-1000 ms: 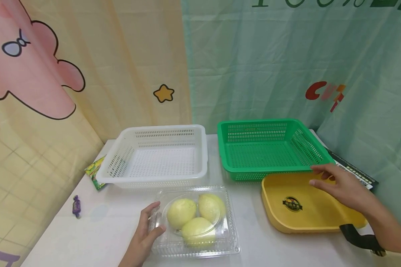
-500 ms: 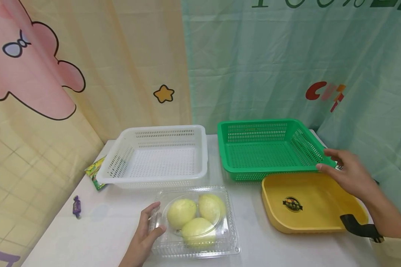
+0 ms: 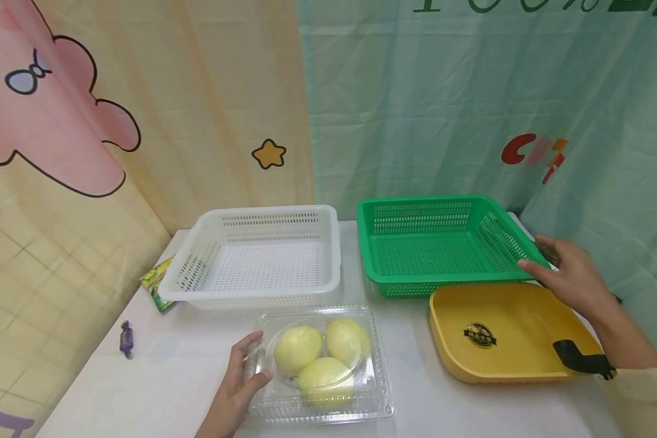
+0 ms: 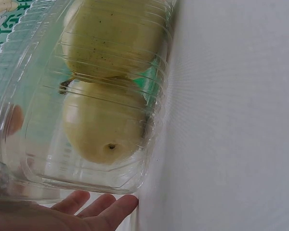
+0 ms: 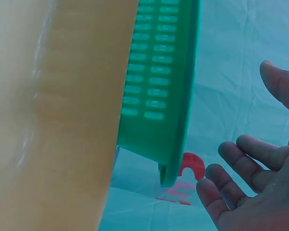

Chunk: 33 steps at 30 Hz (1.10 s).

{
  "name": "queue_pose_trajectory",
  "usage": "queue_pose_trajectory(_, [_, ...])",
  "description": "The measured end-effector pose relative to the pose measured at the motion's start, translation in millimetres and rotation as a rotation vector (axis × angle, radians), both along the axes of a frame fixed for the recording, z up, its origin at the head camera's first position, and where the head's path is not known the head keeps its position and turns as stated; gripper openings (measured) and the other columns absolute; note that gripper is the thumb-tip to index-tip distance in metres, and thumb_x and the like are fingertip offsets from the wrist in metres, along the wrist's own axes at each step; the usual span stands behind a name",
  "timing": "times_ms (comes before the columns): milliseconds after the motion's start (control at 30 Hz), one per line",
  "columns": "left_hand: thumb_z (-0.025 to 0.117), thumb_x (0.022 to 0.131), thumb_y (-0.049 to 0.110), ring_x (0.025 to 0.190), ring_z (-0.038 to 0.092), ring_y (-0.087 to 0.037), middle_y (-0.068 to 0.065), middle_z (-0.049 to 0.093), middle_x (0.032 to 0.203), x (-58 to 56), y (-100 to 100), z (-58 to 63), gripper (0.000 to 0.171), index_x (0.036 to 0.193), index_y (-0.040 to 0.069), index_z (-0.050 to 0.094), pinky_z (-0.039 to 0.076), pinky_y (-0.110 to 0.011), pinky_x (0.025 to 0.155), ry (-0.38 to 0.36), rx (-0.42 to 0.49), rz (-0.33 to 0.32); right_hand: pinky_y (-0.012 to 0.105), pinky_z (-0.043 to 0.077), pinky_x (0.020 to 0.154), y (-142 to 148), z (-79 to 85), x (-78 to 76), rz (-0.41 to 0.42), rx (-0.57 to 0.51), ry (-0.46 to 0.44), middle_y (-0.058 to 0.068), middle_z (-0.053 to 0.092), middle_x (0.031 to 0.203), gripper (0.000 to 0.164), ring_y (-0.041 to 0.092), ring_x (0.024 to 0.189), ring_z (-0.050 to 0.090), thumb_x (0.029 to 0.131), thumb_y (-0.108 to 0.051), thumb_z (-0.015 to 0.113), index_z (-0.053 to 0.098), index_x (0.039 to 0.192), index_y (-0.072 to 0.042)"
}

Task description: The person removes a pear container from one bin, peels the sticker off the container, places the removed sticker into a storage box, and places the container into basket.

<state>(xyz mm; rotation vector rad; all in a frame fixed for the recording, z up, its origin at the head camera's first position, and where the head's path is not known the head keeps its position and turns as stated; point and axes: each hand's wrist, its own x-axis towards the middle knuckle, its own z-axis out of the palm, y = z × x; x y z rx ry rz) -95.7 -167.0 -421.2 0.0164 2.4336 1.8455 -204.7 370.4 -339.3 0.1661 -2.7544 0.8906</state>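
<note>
A clear plastic clamshell box (image 3: 375,365) with three pale yellow-green fruits (image 3: 297,350), pear-like in the left wrist view, sits at the front middle of the white table. My left hand (image 3: 238,380) holds its left side, thumb and index finger at the lid's edge; in the left wrist view the other fingers (image 4: 106,209) lie against the end wall. My right hand (image 3: 572,277) is at the right front corner of the green basket (image 3: 372,255), over the yellow tray's back edge. In the right wrist view its fingers (image 5: 245,166) are spread and loosely bent, beside the basket rim, holding nothing.
A white basket (image 3: 328,277) stands at the back left. The yellow tray (image 3: 449,353) sits in front of the green basket. A purple wrapped candy (image 3: 126,339) and a green-yellow packet (image 3: 156,283) lie at the left. Curtains (image 3: 405,109) hang behind.
My right hand has moved from above the yellow tray back and to the right, to the green basket's corner. My left hand and the clamshell box have stayed in place.
</note>
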Motion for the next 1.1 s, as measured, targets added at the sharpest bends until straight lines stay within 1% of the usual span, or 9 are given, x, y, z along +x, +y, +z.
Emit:
queue_pose_trajectory(133, [0.053,0.090,0.016,0.137,0.024,-0.048,-0.016,0.017,0.152,0.1,0,0.4,0.063,0.144,0.025,0.021,0.023,-0.074,0.101,-0.008,-0.006,0.005,0.071,0.035,0.086,2,-4.5,-5.3,-0.003,-0.006,-0.005,0.041,0.031,0.139,0.073,0.065,0.115,0.037,0.094,-0.028,0.057,0.022,0.144,0.010])
queue_pose_trajectory(267, [0.053,0.090,0.015,0.137,0.024,-0.047,-0.015,0.019,0.151,0.1,0,0.8,0.063,0.144,0.024,0.022,0.022,-0.075,0.101,-0.005,-0.008,0.007,0.071,0.035,0.085,4,-9.6,-10.8,-0.009,0.010,-0.010,0.043,0.029,0.138,0.075,0.065,0.115,0.036,0.094,-0.028,0.057,0.019,0.145,0.011])
queue_pose_trajectory(467, [0.052,0.090,0.016,0.138,0.022,-0.048,-0.015,0.018,0.153,0.5,1,1.8,0.062,0.144,0.024,0.022,0.020,-0.075,0.101,-0.003,-0.025,0.013,0.070,0.033,0.085,8,-17.0,-17.2,-0.013,0.037,-0.058,0.045,0.024,0.138,0.081,0.062,0.115,0.033,0.094,-0.032,0.056,0.012,0.146,0.011])
queue_pose_trajectory(600, [0.053,0.089,0.016,0.138,0.022,-0.048,-0.015,0.018,0.153,0.6,1,2.2,0.063,0.144,0.023,0.022,0.020,-0.075,0.101,-0.006,-0.033,0.018,0.072,0.029,0.088,11,-21.4,-19.1,-0.003,0.018,-0.101,0.045,0.018,0.141,0.084,0.062,0.118,0.028,0.094,-0.035,0.054,0.006,0.147,0.010])
queue_pose_trajectory(733, [0.053,0.089,0.015,0.138,0.022,-0.048,-0.015,0.018,0.153,0.7,1,2.0,0.063,0.144,0.024,0.023,0.020,-0.075,0.101,-0.006,-0.029,0.017,0.074,0.022,0.094,14,-25.6,-20.1,0.014,-0.027,-0.135,0.044,0.009,0.145,0.086,0.062,0.125,0.019,0.095,-0.036,0.052,0.000,0.147,0.008])
queue_pose_trajectory(900, [0.052,0.090,0.015,0.140,0.016,-0.049,-0.016,0.015,0.155,0.5,1,1.7,0.063,0.144,0.023,0.022,0.014,-0.074,0.103,-0.002,-0.017,0.009,0.075,0.015,0.099,16,-29.5,-21.7,0.031,-0.071,-0.165,0.042,0.000,0.147,0.086,0.062,0.129,0.012,0.096,-0.037,0.050,-0.004,0.148,0.006])
queue_pose_trajectory(1100, [0.053,0.090,0.015,0.143,0.002,-0.048,-0.016,0.010,0.157,-1.0,0,1.0,0.063,0.144,0.020,0.022,0.004,-0.072,0.106,0.001,0.018,-0.009,0.075,0.015,0.098,20,-34.1,-23.8,0.046,-0.103,-0.174,0.041,-0.003,0.148,0.086,0.062,0.129,0.011,0.097,-0.037,0.048,-0.006,0.148,0.004])
